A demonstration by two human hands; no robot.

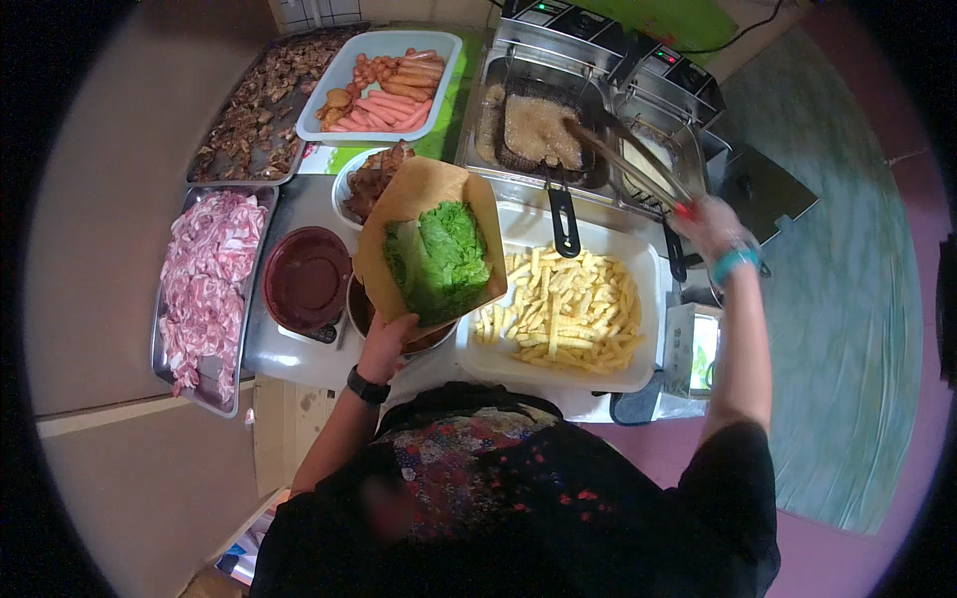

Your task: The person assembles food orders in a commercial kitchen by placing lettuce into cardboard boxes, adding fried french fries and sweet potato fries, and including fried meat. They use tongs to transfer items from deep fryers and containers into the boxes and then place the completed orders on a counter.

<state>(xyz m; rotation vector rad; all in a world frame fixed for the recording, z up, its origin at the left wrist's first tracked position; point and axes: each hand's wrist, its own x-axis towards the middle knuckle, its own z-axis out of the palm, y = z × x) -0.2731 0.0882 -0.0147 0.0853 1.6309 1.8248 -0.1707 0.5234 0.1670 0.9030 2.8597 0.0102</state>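
Note:
My left hand (385, 345) grips the near edge of an open brown paper food box (427, 181), tilted, with green lettuce (446, 254) lying in it. On the right, my right hand (714, 231), in a clear plastic glove, is closed round a pair of long tongs (650, 177). Their tips reach over the left basin of the deep fryer (598, 194) and are smeared by motion. A fry basket (561, 221) sits in that basin amid bubbling, foamy oil (538, 128). Whether the tongs touch anything in the oil I cannot tell.
A white tub (646, 349) of crinkle-cut fries stands before the fryer. Leftward are a tray of sliced raw meat (207, 269), a dark red bowl (307, 279), a tray of cooked meat (254, 115), a sausage tub (451, 62) and a bowl of browned meat (367, 184).

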